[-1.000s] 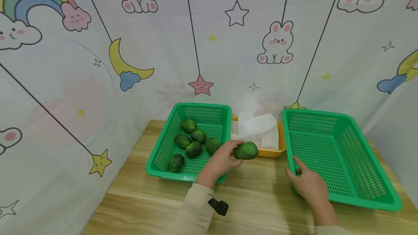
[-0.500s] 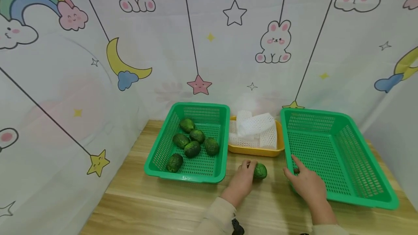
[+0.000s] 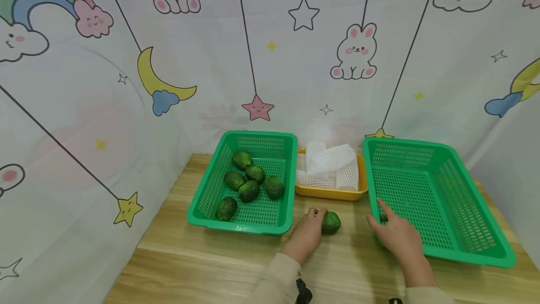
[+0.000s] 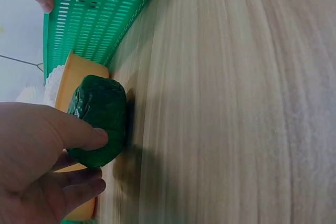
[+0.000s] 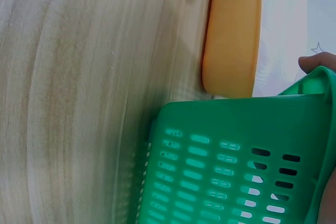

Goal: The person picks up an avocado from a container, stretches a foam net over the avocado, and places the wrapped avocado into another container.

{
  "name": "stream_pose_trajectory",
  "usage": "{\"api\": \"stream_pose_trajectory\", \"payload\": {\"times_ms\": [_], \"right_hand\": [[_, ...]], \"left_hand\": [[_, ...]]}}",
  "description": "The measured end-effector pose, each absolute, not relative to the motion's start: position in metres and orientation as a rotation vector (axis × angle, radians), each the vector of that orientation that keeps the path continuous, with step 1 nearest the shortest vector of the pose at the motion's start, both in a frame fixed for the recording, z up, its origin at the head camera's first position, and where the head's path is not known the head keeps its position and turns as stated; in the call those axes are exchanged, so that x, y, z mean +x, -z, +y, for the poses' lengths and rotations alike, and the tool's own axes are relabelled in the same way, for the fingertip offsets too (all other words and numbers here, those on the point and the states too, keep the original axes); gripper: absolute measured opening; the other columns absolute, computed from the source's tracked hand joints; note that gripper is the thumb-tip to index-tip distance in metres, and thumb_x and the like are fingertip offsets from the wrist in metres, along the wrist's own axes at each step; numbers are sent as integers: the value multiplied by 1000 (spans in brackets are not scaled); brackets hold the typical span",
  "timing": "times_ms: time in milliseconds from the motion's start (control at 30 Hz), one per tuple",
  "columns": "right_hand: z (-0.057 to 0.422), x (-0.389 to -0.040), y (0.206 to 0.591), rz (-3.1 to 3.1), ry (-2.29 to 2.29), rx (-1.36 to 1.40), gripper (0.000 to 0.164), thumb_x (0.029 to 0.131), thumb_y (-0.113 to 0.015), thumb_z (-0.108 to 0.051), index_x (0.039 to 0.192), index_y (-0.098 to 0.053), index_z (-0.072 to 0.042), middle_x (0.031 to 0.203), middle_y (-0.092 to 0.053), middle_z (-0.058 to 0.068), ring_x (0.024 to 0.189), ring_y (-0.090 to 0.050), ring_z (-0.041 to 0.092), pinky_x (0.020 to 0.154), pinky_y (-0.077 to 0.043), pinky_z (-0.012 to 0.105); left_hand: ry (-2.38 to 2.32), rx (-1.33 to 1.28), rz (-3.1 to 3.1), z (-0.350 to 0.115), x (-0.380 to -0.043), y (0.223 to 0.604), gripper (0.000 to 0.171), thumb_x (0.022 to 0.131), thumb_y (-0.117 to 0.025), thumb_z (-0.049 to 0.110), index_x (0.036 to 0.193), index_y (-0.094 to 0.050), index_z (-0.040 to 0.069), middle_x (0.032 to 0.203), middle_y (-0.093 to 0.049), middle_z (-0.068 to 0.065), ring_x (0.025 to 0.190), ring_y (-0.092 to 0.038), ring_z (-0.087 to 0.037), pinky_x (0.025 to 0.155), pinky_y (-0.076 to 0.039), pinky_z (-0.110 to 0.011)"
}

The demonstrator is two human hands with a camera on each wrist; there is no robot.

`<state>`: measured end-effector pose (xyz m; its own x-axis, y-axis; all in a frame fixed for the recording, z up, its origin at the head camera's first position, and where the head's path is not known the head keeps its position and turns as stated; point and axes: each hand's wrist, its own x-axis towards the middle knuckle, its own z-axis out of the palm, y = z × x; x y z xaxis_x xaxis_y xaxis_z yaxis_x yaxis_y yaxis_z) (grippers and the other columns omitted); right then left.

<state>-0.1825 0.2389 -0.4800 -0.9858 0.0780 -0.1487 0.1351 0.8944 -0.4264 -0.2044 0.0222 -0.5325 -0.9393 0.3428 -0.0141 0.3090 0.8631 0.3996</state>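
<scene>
My left hand pinches a dark green, wrinkled avocado low at the wooden table, in front of the yellow basket. In the left wrist view its thumb lies across the avocado, the other fingers partly behind it. On the right, my right hand holds the rim of the larger green basket near its front left corner. One fingertip shows over that rim in the right wrist view; most of this hand is out of that frame. Several more avocados lie in the left green basket.
Between the green baskets stands a yellow basket with white foam netting in it. A patterned cloth hangs behind the wooden table. The green baskets' raised rims flank the hands.
My left hand has brought the avocado from beside the left basket's rim down to the table, then slightly left. My right hand has stayed at the right basket's rim.
</scene>
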Motion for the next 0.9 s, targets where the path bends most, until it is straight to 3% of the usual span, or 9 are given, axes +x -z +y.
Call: {"api": "stream_pose_trajectory", "payload": {"times_ms": [100, 233, 333, 467, 600, 733, 800, 900], "right_hand": [[241, -184, 478, 2907, 680, 125, 88, 85, -36, -70, 146, -24, -8, 122, -55, 24, 96, -55, 46, 57, -45, 42], [237, -191, 464, 2938, 672, 63, 95, 83, -44, -70, 145, -24, 0, 131, -39, 35, 110, -42, 54, 73, -43, 59], [223, -211, 446, 3058, 647, -50, 88, 83, -61, -55, 142, -29, 2, 136, -27, 36, 117, -31, 55, 82, -35, 66], [196, -257, 434, 3143, 541, -270, 80, 80, -73, -27, 143, -30, -4, 146, -17, 25, 128, -20, 49, 93, -24, 66], [177, -296, 439, 3108, 428, -376, 87, 79, -70, -6, 148, -17, -9, 152, -6, 19, 136, -5, 43, 102, -13, 63], [169, -314, 449, 3102, 367, -408, 90, 79, -61, 10, 150, -10, -12, 153, -4, 15, 137, 3, 39, 104, -2, 62], [166, -318, 452, 3104, 358, -404, 87, 80, -59, 12, 150, -13, -12, 153, -8, 15, 138, 4, 38, 104, 1, 62], [162, -321, 454, 3153, 325, -397, 68, 84, -53, 10, 145, -30, -9, 148, -26, 15, 138, -5, 37, 105, -2, 60]], "left_hand": [[-627, 533, 2961, 20, -203, 528, 59, 84, -63, -2, 136, -42, 18, 126, -46, -11, 112, -51, -25, 83, -47, -32], [-652, 600, 2986, 16, -198, 510, 62, 82, -70, 6, 136, -42, 17, 132, -44, -10, 118, -47, -24, 84, -47, -29], [-744, 717, 3006, 9, -193, 491, 55, 83, -70, 11, 132, -45, 16, 131, -44, -9, 118, -46, -23, 79, -48, -26], [-924, 852, 3058, -5, -193, 471, 41, 86, -66, 8, 124, -53, 14, 125, -48, -7, 114, -47, -22, 81, -47, -27], [-1077, 799, 3098, -24, -195, 469, 33, 87, -64, 8, 119, -58, 14, 119, -52, -3, 109, -50, -19, 83, -47, -28], [-1185, 713, 3080, -37, -197, 476, 27, 88, -63, 10, 115, -60, 15, 114, -54, 0, 104, -53, -16, 81, -47, -28], [-1217, 691, 3074, -41, -198, 480, 24, 88, -63, 10, 112, -61, 15, 112, -55, 1, 98, -55, -14, 79, -47, -28], [-1240, 652, 3071, -45, -198, 484, 22, 89, -63, 11, 110, -62, 16, 110, -56, 2, 93, -55, -13, 75, -48, -28]]}}
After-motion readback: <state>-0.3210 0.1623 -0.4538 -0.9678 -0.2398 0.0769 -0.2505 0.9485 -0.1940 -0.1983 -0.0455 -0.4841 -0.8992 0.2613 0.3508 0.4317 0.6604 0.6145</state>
